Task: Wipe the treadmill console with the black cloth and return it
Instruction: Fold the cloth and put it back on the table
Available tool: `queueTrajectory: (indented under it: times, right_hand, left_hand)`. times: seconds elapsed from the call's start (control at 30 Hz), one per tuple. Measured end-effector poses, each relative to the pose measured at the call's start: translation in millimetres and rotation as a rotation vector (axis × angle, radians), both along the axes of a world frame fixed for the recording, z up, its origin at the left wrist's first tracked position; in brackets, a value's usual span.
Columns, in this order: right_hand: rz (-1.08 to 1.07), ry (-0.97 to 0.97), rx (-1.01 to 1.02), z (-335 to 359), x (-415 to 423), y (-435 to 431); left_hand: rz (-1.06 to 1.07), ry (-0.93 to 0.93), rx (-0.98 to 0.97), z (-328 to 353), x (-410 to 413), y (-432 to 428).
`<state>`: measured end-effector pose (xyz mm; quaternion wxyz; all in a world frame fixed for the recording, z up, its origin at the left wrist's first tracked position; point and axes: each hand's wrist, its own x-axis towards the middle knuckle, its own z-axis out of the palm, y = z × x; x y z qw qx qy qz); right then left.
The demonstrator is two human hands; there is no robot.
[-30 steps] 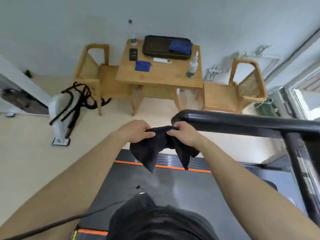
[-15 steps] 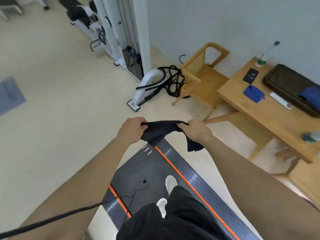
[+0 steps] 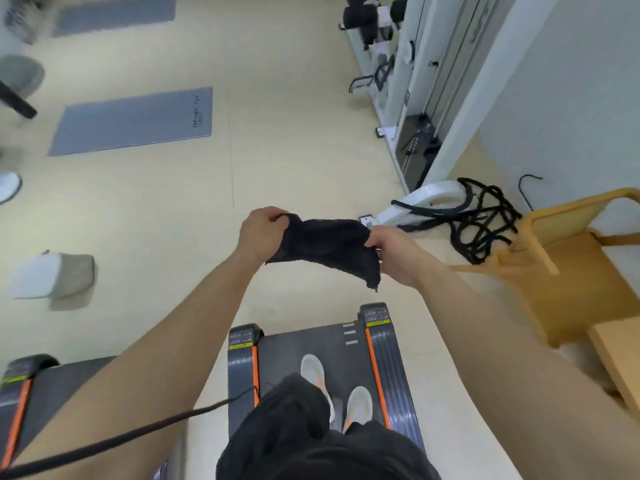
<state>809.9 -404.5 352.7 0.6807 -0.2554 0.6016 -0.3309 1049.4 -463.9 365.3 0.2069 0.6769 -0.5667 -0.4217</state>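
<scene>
Both hands grip the black cloth (image 3: 325,245) in the air — left hand (image 3: 261,233) and right hand (image 3: 393,252) clenched on opposite ends. It hangs above the treadmill belt's (image 3: 287,351) end.

What I cannot make out from up here

My fingertips vanish into the folds of the black cloth (image 3: 325,244), and my own dark clothing covers the near end of the treadmill belt (image 3: 346,344). The wooden chair (image 3: 561,271) runs off the right edge, a white shoe (image 3: 8,185) off the left, and the far-left corner is smeared with blur.
</scene>
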Motion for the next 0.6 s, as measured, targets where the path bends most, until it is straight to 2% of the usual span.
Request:
queueTrajectory:
  times: [0.1,0.2,0.3,0.6]
  right_hand:
    - [-0.041,-0.155,0.015,-7,16,-56]
    - [-0.08,-0.162,0.062,-12,29,-107]
    - [-0.152,-0.138,0.114,-24,33,-155]
    - [-0.476,-0.311,0.112,-92,3,-276]
  left_hand:
    - [0.014,0.159,0.106,-2,-4,-37]
    - [-0.02,0.246,0.149,-8,-16,-77]
    - [-0.06,0.214,0.115,-21,-27,-124]
    - [-0.351,0.083,0.029,-77,-77,-258]
